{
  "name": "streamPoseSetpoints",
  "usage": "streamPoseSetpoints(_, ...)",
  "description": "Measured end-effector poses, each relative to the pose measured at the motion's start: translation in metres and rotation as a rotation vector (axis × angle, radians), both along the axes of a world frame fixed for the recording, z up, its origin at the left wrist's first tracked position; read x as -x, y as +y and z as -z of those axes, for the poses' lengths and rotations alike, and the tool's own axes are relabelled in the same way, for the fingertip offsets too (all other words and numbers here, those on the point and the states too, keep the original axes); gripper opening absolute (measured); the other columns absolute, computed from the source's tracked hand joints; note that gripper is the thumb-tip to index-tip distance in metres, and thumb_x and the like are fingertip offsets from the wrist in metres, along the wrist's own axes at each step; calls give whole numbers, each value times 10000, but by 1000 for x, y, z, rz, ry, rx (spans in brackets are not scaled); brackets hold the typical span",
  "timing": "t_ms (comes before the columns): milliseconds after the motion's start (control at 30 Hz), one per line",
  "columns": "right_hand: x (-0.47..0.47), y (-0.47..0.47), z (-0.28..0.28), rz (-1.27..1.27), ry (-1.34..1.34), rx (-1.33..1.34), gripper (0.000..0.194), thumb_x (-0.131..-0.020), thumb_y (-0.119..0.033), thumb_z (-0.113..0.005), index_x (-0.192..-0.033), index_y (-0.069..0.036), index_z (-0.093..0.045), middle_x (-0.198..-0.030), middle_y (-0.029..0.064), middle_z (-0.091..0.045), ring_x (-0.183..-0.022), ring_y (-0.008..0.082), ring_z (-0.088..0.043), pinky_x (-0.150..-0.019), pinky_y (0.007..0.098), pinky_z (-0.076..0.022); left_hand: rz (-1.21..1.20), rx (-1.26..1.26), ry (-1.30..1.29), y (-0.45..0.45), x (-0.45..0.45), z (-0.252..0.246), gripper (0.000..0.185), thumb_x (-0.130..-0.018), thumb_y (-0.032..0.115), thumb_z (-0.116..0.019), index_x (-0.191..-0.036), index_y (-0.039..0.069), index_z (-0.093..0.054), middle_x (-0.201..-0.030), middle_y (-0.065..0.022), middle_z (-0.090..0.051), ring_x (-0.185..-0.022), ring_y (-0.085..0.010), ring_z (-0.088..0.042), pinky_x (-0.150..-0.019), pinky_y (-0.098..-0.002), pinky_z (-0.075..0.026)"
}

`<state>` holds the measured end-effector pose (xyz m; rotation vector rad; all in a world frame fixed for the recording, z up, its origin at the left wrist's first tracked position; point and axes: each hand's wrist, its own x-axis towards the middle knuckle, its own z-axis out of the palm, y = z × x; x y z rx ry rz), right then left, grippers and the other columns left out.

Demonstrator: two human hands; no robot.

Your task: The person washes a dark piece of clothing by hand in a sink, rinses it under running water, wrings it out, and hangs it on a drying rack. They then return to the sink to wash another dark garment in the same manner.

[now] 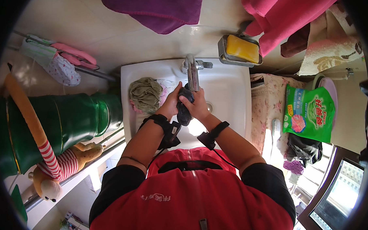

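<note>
A dark, wadded wet cloth (184, 110) is held between my two hands over a white washbasin (232, 116). My left hand (171, 102) grips it from the left side. From the right, my right hand (198, 102) closes on the same cloth, its thumb across the top. Directly above the hands is the spout of a chrome faucet (192, 74); whether water runs is hard to tell. An olive-green crumpled cloth (145, 94) lies at the basin's left side, with pink and white fabric partly under it. The metal drain (209, 107) shows just right of my right hand.
A yellow soap bar (242, 49) sits in a wall dish (224, 55) behind the basin. Purple (157, 7) and pink towels (275, 21) hang above. At right, a green detergent bag (310, 115) rests beside a floral cover (260, 102). A plush monkey (66, 164) hangs at left.
</note>
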<state>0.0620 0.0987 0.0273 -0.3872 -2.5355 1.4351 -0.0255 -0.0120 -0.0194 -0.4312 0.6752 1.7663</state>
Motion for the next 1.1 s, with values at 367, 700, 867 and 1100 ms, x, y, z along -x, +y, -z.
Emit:
streamPoseSetpoints(367,47,30,59,97,-173,786,366,-855,-206,-620,-1176,-60,-526,-1117,145,-521,-978,225,-521,-853,345,-435,-45,230,388,5,-8,5,230,-949,302,-446,-1031,117,-553,-828,-22,-599,-714,-155,-611,-647,-319,-533)
streamPoseSetpoints(700,9,-5,-4,-159,141,50,296,-783,-184,-688,-1039,-92,-573,-1067,155,-559,-1073,371,-449,-919,440,-378,-113,125,161,2,13,-2,308,-935,384,-501,-959,88,-583,-827,-46,-606,-776,-175,-600,-722,-335,-503)
streamPoseSetpoints(867,35,-6,7,-14,52,87,240,-849,-252,-622,-943,-33,-595,-972,205,-588,-944,408,-523,-823,448,-424,-142,207,196,13,11,-7,340,-943,372,-471,-1015,63,-594,-914,-65,-621,-775,-200,-595,-714,-349,-491)
streamPoseSetpoints(1100,51,0,48,219,-147,173,419,-905,-430,-513,-961,-26,-609,-871,197,-638,-806,388,-611,-740,421,-474,38,431,329,17,6,-10,353,-945,361,-460,-1062,55,-590,-921,-54,-629,-847,-158,-605,-760,-313,-486)
